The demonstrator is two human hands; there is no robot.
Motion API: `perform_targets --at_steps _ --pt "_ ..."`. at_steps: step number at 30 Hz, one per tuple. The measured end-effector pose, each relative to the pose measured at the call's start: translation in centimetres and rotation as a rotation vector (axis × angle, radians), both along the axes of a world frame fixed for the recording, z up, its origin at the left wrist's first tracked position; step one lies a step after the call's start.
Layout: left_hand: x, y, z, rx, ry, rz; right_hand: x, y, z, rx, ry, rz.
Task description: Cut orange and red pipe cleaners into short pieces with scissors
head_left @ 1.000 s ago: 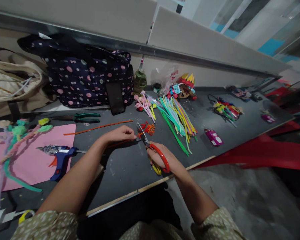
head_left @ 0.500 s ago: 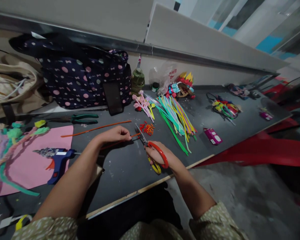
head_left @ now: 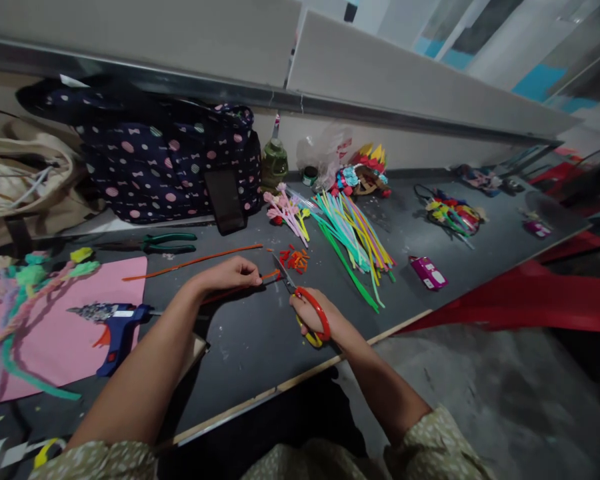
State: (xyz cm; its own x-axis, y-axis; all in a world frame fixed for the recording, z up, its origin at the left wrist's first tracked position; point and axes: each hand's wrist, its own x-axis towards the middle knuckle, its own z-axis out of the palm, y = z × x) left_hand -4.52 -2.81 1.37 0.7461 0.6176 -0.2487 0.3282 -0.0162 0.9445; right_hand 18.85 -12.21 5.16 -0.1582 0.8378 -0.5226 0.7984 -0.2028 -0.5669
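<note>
left hand (head_left: 235, 272): pinched shut on the orange pipe cleaner (head_left: 269, 275), as half a second ago.
right hand (head_left: 314, 313): fingers curled through the scissors (head_left: 300, 299) handles; blades open before, now nearly shut on the stem's tip.
cut pieces (head_left: 294, 259): small pile just beyond the blades on the desk (head_left: 260, 333), unchanged.

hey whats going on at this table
A person is cutting an orange pipe cleaner with red-handled scissors. The left hand pinches the pipe cleaner near its end, and the right hand works the scissors, whose blades sit right at that end. A small heap of cut orange bits lies just beyond. Nearby on the table are a spare orange pipe cleaner, a fan of coloured ones, a blue glue gun on pink paper, and green pliers.
</note>
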Motion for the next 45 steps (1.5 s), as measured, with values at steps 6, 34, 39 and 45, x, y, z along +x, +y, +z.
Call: perform_targets --at_steps 6,34,39,45 --pt "-0.1 0.0 0.1 -0.021 -0.003 0.027 -0.1 -0.9 -0.5 0.221 -0.090 -0.014" --pt "0.4 -0.1 0.1 0.037 -0.057 0.043 3.8 -2.9 -0.2 0.012 0.268 0.026" --pt "0.7 -0.3 0.2 0.036 -0.053 0.041 3.4 -2.8 -0.6 0.025 0.209 0.029" --pt "1.2 -0.4 -0.3 0.052 -0.046 0.020 2.6 -2.6 -0.1 0.090 0.113 0.081"
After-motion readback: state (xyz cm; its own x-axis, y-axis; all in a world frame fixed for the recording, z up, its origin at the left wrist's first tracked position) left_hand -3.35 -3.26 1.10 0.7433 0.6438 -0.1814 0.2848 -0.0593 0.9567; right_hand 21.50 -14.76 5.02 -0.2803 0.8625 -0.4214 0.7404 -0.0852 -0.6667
